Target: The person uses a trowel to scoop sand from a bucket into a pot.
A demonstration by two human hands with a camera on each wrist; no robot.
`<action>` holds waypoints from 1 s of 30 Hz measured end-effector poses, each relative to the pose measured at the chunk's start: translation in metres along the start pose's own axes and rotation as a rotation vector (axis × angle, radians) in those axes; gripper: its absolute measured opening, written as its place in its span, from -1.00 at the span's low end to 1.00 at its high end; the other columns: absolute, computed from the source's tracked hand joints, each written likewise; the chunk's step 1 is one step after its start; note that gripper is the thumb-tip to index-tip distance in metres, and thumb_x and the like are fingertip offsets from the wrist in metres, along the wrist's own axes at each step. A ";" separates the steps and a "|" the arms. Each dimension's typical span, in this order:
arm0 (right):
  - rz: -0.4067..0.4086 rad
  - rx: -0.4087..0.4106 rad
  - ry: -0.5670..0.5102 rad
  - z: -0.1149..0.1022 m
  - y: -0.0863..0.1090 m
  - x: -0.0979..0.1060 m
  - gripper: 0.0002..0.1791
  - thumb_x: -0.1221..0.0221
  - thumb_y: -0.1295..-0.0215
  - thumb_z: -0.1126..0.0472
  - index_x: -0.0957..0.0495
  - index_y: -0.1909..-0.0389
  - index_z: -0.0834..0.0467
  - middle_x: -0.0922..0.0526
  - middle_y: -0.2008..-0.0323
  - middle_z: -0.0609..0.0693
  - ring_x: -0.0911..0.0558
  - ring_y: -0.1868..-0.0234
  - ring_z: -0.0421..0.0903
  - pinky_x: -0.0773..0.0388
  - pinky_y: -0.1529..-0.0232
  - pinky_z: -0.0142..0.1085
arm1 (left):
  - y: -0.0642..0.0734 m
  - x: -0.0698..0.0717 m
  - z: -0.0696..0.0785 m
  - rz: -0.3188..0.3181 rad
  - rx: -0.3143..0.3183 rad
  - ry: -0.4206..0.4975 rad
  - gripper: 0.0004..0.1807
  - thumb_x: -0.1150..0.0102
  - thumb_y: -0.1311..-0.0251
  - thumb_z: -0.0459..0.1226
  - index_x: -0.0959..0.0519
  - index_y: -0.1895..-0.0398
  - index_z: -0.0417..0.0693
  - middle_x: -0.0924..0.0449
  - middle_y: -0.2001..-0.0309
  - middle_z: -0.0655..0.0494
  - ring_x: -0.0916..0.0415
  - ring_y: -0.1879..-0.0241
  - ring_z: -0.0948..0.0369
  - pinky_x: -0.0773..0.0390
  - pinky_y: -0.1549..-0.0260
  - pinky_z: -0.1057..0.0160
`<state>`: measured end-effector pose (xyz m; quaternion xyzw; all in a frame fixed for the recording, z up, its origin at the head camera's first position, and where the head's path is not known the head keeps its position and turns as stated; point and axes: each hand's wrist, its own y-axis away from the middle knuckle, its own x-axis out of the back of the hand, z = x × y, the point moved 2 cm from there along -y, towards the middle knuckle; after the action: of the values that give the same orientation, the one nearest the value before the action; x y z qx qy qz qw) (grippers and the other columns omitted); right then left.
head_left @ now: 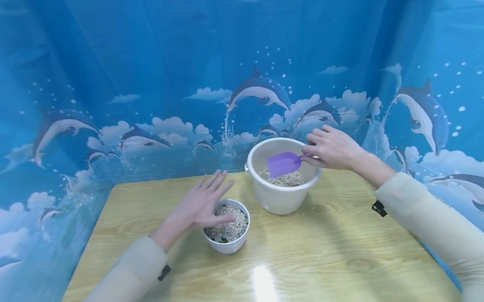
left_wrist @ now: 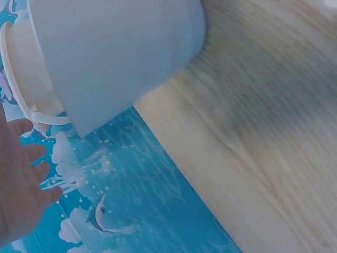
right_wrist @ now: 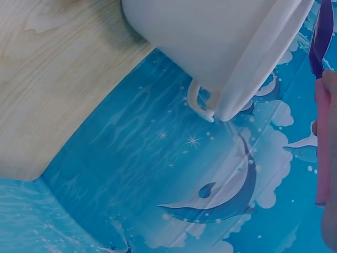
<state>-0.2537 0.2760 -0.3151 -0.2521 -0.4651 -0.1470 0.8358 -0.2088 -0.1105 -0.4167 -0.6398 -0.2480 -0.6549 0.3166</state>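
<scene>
My right hand (head_left: 331, 148) grips a small purple shovel (head_left: 284, 164) and holds its blade above the mouth of a white bucket (head_left: 281, 200). Pale gravel (head_left: 291, 179) lies low inside that bucket. In the right wrist view the shovel's pink handle (right_wrist: 323, 142) shows in the fingers. My left hand (head_left: 203, 201) is spread over the left side of a white bowl (head_left: 229, 247), thumb across its opening. Similar gravel (head_left: 237, 225) fills the bowl nearly to the rim, with bits of green at its edge. In the left wrist view the bowl's smooth side (left_wrist: 121, 58) looms close.
Both containers stand on a wood-grain table (head_left: 319, 263), the bucket near the back edge, the bowl to its front left. A blue curtain (head_left: 168, 81) printed with dolphins surrounds the table at the back and sides.
</scene>
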 end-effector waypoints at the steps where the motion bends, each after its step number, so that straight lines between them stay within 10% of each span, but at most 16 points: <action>1: -0.012 -0.004 0.002 0.001 0.001 -0.001 -0.75 -0.37 -0.35 -0.07 -0.74 0.23 0.04 -0.61 0.39 0.01 -0.49 0.36 -0.02 -0.49 0.30 -0.18 | -0.003 0.001 0.001 0.004 -0.008 -0.001 0.16 0.02 -0.28 0.49 0.08 -0.75 0.08 0.24 -0.74 -0.12 0.20 -0.74 -0.12 0.07 -0.68 -0.28; 30: -0.252 -0.029 0.088 0.010 -0.005 -0.042 -0.74 -0.29 -0.47 -0.09 -0.68 0.25 0.03 -0.61 0.38 0.00 -0.40 0.37 -0.04 -0.33 0.29 -0.20 | -0.059 0.012 0.019 -0.016 -0.058 -0.036 0.14 0.16 -0.30 0.53 0.11 -0.75 0.11 0.26 -0.75 -0.08 0.27 -0.75 -0.06 0.12 -0.72 -0.23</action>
<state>-0.2849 0.2780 -0.3451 -0.1972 -0.4540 -0.2687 0.8263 -0.2384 -0.0579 -0.3989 -0.6583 -0.2398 -0.6527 0.2882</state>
